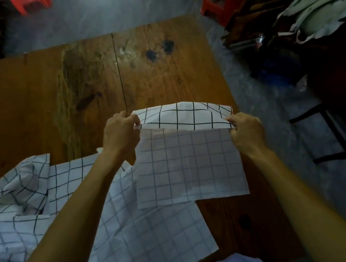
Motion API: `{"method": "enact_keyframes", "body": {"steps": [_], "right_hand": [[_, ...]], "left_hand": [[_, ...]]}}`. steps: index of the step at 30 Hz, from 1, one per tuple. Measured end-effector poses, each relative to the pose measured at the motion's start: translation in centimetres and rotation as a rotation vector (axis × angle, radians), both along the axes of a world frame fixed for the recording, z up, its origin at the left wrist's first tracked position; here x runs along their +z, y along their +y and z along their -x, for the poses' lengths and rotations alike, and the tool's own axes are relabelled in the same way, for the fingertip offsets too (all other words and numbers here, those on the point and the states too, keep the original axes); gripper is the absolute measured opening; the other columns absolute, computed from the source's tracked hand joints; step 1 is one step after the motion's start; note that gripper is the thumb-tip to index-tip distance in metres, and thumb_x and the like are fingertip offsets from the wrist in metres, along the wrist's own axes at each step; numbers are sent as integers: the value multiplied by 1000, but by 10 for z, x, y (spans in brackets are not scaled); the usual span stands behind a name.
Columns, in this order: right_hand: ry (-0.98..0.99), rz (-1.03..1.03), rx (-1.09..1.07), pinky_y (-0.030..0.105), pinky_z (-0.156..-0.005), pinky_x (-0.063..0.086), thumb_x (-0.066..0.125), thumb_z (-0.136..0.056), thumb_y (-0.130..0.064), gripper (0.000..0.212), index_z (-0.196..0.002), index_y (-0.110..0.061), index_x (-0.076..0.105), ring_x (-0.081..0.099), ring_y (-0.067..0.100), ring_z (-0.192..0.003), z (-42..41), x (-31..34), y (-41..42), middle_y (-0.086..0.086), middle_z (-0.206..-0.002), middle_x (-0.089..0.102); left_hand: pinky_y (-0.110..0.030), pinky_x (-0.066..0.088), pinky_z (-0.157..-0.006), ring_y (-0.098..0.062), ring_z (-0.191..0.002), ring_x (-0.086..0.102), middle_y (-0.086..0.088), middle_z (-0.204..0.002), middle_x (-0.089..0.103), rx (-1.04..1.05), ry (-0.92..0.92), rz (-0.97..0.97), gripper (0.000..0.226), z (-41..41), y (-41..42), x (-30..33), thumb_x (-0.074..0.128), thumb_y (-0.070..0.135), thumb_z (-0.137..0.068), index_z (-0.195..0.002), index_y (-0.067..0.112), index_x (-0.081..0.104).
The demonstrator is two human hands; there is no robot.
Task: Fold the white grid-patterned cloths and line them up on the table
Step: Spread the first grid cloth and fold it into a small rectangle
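A white cloth with a black grid (189,163) is held up above the wooden table (90,82), doubled over at its top edge. My left hand (121,134) pinches its upper left corner and my right hand (246,132) pinches its upper right corner. The near layer hangs down flat towards me; the far layer bulges behind it. Under my left forearm lies a rumpled heap of more white grid cloths (54,209), spread over the table's near left part.
Red plastic stools (221,0) stand on the grey floor beyond the table's far right corner, more at the far left. A dark pile with pale green fabric (317,11) sits to the right. A black metal frame (336,132) stands near the table's right edge.
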State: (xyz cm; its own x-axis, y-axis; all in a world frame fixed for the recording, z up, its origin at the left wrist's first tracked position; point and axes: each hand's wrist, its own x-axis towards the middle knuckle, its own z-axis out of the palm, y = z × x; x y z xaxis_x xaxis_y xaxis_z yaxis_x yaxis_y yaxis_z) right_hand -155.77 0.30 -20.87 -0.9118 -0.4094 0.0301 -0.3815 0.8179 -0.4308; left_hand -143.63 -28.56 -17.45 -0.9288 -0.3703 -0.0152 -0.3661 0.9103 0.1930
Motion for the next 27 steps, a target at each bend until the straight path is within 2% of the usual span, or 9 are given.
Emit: {"method": "enact_keyframes", "body": {"steps": [3,10,16,18,21,22,25,27], "right_hand": [[11,-82,11,41,-88,42,65,-81,0,23,-100,-11,71,62,27,-86,-32,-3,11,9,-93,70],[-127,-226,-46,38,-98,37,65,-82,-3,39,-118,-18,65,59,22,-100,-99,-13,37,4,-110,67],[-230,-408,-63,37,-99,40,65,-86,-13,34,-120,-20,62,57,21,-107,-126,-9,54,3,-118,64],[-351,-498,-61,39,-99,40,65,-86,-12,38,-123,-21,58,56,22,-109,-128,-7,56,4,-120,61],[-447,-624,-34,43,-100,39,63,-85,-11,51,-133,-21,47,52,25,-114,-126,-5,52,6,-125,55],[-441,-618,-38,43,-101,39,63,-85,-11,55,-136,-21,44,52,26,-116,-122,-5,49,6,-127,54],[-359,-490,-83,42,-100,42,62,-85,-11,56,-137,-20,44,52,24,-115,-108,-3,30,7,-128,53],[-296,-338,-66,40,-101,42,58,-88,-12,50,-137,-19,46,51,23,-117,-99,-6,14,6,-131,53]], "left_hand": [[-30,38,-73,-18,-79,42,-11,-93,61,-65,-32,-3,15,-29,12,-6,66,20,-86,-97,11,65],[-31,42,-76,-19,-84,48,-5,-95,59,-235,-209,65,19,-87,33,-30,62,34,-84,-94,17,60],[-32,39,-88,-19,-94,48,-5,-101,57,-324,-318,113,20,-115,53,-43,54,32,-90,-100,16,60],[-33,38,-90,-18,-92,45,-5,-103,57,-365,-418,125,22,-119,57,-50,53,35,-90,-99,16,60],[-28,41,-81,-14,-85,43,-2,-99,54,-410,-672,124,40,-117,56,-54,62,53,-82,-99,17,58],[-26,42,-77,-14,-82,47,0,-94,54,-398,-702,91,46,-111,56,-53,63,60,-79,-96,17,57],[-28,51,-71,-14,-73,56,-1,-83,60,-260,-569,-95,54,-82,54,-43,49,70,-81,-86,16,57],[-35,53,-75,-18,-81,58,-5,-96,61,-148,-392,-158,49,-60,56,-38,42,62,-89,-98,17,57]]}}
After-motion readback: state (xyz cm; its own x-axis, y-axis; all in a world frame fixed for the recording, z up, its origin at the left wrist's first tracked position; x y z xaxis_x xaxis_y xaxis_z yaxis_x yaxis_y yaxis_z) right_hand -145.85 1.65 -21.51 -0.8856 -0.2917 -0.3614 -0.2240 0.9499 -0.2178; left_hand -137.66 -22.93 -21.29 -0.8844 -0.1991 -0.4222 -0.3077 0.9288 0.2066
